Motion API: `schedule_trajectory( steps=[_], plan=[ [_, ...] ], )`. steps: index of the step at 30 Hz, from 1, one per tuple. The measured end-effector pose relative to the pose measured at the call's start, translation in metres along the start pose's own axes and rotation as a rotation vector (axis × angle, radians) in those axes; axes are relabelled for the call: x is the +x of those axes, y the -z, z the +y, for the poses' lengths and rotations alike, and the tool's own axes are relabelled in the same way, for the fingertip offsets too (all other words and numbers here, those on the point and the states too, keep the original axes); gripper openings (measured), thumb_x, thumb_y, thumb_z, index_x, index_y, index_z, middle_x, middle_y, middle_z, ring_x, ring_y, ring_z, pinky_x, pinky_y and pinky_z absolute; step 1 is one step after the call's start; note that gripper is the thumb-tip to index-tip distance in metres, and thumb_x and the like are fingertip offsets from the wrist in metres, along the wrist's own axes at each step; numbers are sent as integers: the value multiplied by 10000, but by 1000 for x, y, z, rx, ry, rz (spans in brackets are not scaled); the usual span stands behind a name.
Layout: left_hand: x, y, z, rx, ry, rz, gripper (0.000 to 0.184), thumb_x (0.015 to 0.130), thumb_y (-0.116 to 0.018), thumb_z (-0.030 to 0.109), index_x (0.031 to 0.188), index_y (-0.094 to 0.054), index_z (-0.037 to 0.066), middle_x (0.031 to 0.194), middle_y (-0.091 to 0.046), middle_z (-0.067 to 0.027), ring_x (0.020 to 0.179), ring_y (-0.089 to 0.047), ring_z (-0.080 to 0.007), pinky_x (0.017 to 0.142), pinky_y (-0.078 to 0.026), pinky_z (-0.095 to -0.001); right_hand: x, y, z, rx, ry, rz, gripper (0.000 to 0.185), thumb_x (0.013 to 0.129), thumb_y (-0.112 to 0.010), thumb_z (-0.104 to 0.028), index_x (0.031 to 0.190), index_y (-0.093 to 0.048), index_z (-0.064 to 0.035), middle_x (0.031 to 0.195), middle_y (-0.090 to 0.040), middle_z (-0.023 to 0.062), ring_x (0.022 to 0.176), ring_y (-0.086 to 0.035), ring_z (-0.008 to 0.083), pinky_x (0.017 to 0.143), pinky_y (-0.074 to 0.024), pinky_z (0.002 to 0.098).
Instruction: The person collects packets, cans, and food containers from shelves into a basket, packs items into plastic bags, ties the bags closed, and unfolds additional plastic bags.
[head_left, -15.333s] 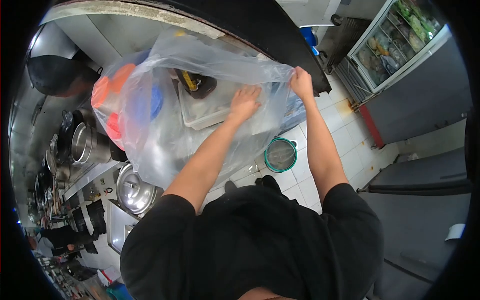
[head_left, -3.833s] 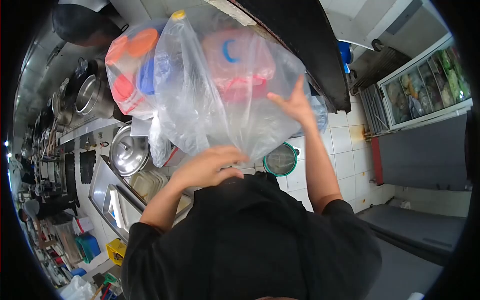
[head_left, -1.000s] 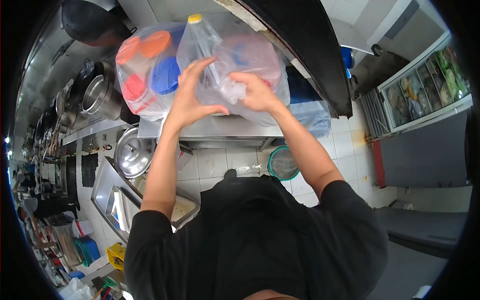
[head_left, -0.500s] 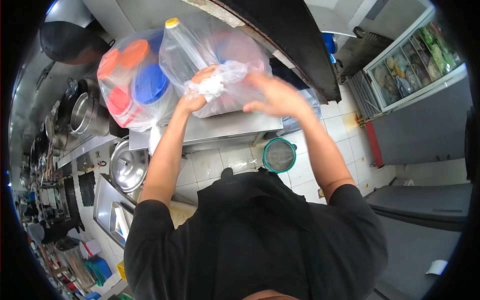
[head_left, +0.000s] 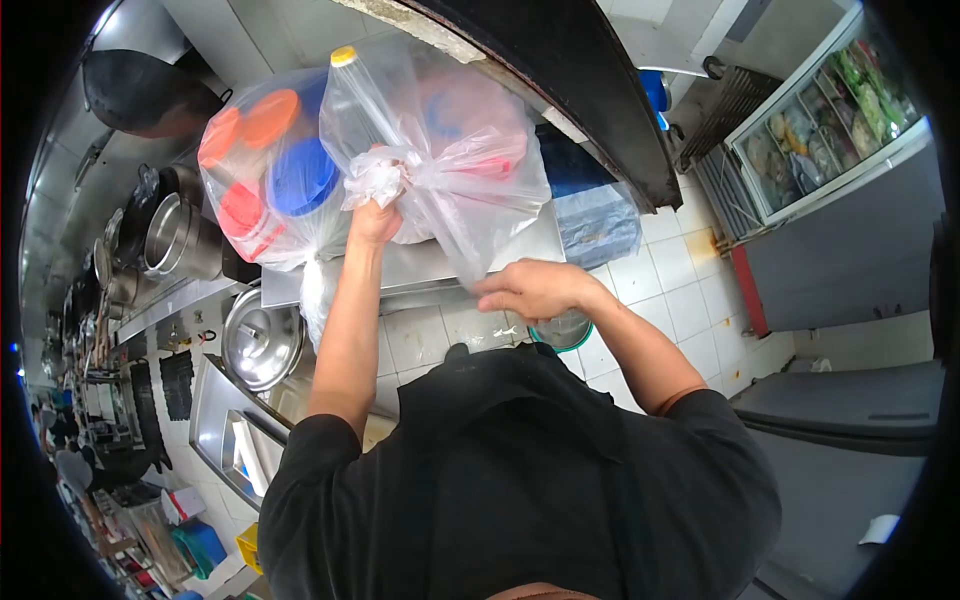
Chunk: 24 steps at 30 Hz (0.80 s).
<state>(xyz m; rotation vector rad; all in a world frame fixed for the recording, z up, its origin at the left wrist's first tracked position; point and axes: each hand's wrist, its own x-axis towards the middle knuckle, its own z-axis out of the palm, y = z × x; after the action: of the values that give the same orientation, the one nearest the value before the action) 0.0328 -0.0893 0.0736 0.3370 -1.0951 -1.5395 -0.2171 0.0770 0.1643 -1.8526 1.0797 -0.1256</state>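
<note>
A large clear plastic bag (head_left: 455, 195) stands on a steel table (head_left: 535, 240), with a yellow-capped container (head_left: 344, 57) and a pink item showing through it. My left hand (head_left: 376, 218) is closed round a bunched wad of the bag's plastic at its front. Lower and to the right, my right hand (head_left: 532, 290) pinches the tip of a stretched corner of the same bag, pulled down past the table's front edge. On the left stands a second clear bag (head_left: 225, 165), its neck gathered, with orange, red and blue lids (head_left: 302, 177) inside.
A green-rimmed strainer (head_left: 562, 335) is on the tiled floor below my right hand. Metal pots (head_left: 170, 230), a round steel lid (head_left: 262, 340) and a black wok (head_left: 145, 92) are at the left. A glass-fronted fridge (head_left: 835, 110) stands at the right.
My right hand has moved down and toward me, drawing a length of the bag's plastic out taut. My left hand has shifted slightly left and lower with its bunched wad.
</note>
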Motion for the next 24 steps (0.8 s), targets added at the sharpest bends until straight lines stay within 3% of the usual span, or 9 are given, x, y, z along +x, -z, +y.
schedule_trajectory(
  steps=[3, 4, 6, 10, 13, 17, 19, 23, 24],
  plan=[
    [1, -4, 4, 84, -62, -95, 437, 868, -798, 138, 1208, -525, 118, 1162, -636, 6, 1082, -592, -151, 963, -437, -324, 9, 24, -10, -124, -335, 389, 465, 973, -623, -447, 1088, -703, -3, 976, -702, 265, 878, -683, 412, 777, -536, 489],
    [-3, -10, 8, 129, -63, -65, 451, 867, -803, 150, 1207, -508, 122, 1156, -625, 16, 1076, -586, -144, 962, -433, -327, 15, 24, -6, -124, -333, 385, 465, 973, -623, -447, 1088, -703, -3, 976, -702, 265, 878, -683, 412, 777, -536, 489],
    [-5, -22, 16, 162, -73, -73, 459, 864, -808, 161, 1210, -509, 122, 1147, -607, 23, 1066, -579, -132, 956, -430, -315, 35, 18, 11, -560, -142, 836, 433, 957, -641, -407, 1117, -682, -6, 928, -712, 255, 806, -684, 429, 725, -533, 493],
    [-4, -25, 20, 105, -55, -140, 492, 859, -813, 166, 1239, -504, 120, 1125, -560, 34, 1015, -560, -91, 900, -438, -256, 84, -12, 34, -184, 261, 913, 343, 930, -648, -317, 989, -676, 19, 853, -696, 248, 792, -652, 482, 735, -531, 518],
    [-9, -37, 27, 187, -43, -54, 415, 844, -763, 103, 1163, -498, 114, 1048, -553, 41, 942, -551, -71, 812, -462, -245, 77, -24, 26, -348, 0, 586, 223, 890, -640, -208, 921, -654, 12, 800, -685, 233, 771, -648, 477, 736, -526, 535],
    [-15, -48, 32, 241, -53, 55, 440, 845, -752, 84, 1200, -493, 107, 1009, -564, 36, 899, -558, -75, 780, -487, -270, 14, 21, 35, -295, 125, 849, 176, 879, -568, -145, 828, -639, 8, 713, -639, 255, 718, -664, 440, 681, -513, 551],
    [-10, -43, 36, 548, -66, -112, 492, 819, -746, 37, 1245, -508, 98, 971, -584, 35, 894, -572, -77, 750, -510, -282, -36, 52, 27, -85, -130, 949, 231, 894, -583, -178, 772, -613, 16, 682, -627, 232, 693, -648, 448, 671, -511, 556],
    [-6, -83, 52, 741, -132, -113, 477, 752, -744, 14, 1194, -585, 92, 924, -613, 17, 849, -604, -128, 818, -461, -310, -42, 35, 37, -74, -104, 913, 309, 911, -636, -242, 782, -593, 36, 691, -622, 233, 682, -631, 444, 667, -502, 537],
    [0, -74, 50, 1063, -226, -208, 420, 742, -734, 24, 1142, -629, 97, 971, -642, -6, 862, -603, -164, 851, -412, -331, -32, 25, 33, -227, -44, 1021, 329, 912, -657, -268, 807, -601, 39, 709, -631, 240, 690, -632, 433, 669, -502, 521]
  ],
)
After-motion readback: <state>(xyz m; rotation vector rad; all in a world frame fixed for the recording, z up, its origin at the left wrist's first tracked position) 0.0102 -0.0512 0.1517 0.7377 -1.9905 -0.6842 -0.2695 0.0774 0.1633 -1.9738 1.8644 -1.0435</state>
